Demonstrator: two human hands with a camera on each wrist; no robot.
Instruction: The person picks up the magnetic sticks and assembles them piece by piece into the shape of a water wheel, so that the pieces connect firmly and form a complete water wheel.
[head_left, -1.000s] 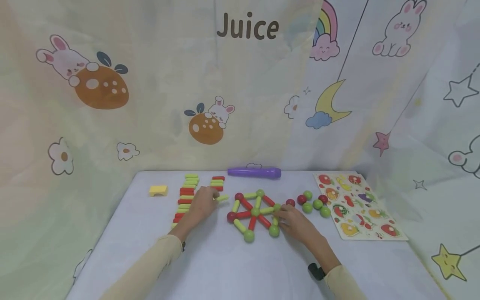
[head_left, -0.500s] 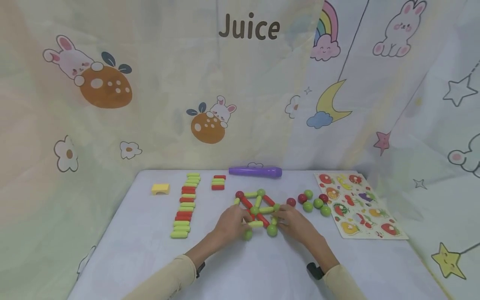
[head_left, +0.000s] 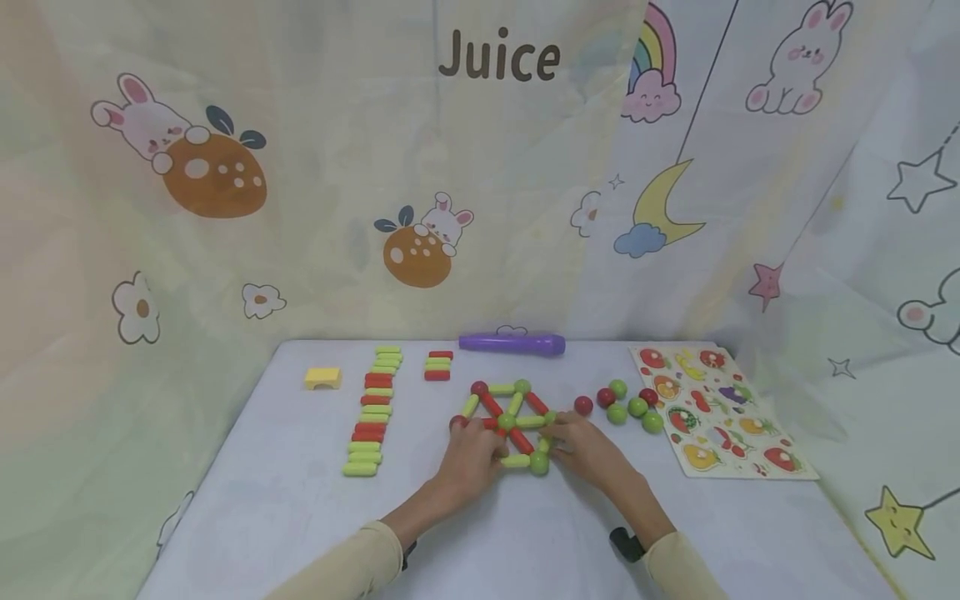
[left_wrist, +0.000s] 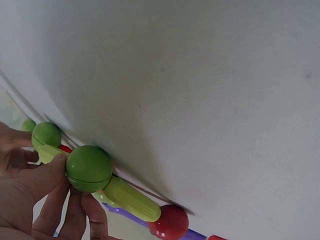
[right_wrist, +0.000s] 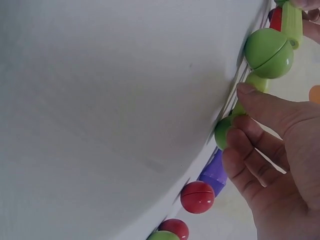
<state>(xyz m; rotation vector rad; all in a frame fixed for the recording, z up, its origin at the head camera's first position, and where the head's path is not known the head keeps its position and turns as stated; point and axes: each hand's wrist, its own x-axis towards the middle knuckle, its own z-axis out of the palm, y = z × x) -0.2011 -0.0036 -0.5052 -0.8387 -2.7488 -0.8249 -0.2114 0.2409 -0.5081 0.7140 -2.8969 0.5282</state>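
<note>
A wheel of red and light-green rods joined by balls lies on the white table, around a green hub ball. My left hand is at its near side, pinching a light-green rod whose far end meets a green corner ball. In the left wrist view, the left thumb touches another green ball at that rod's other end. My right hand pinches a light-green side rod between the corner ball and a green ball. The left fingers hide part of the wheel's lower left.
Left of the wheel runs a column of loose rods, with a short stack behind. A yellow arch block stands farther left. A purple microphone-shaped stick lies at the back. Loose balls and a fruit puzzle board are on the right.
My left hand has come from the loose rods to the wheel's near side, bringing a light-green rod against the corner ball. My right hand has stayed at the wheel's right side.
</note>
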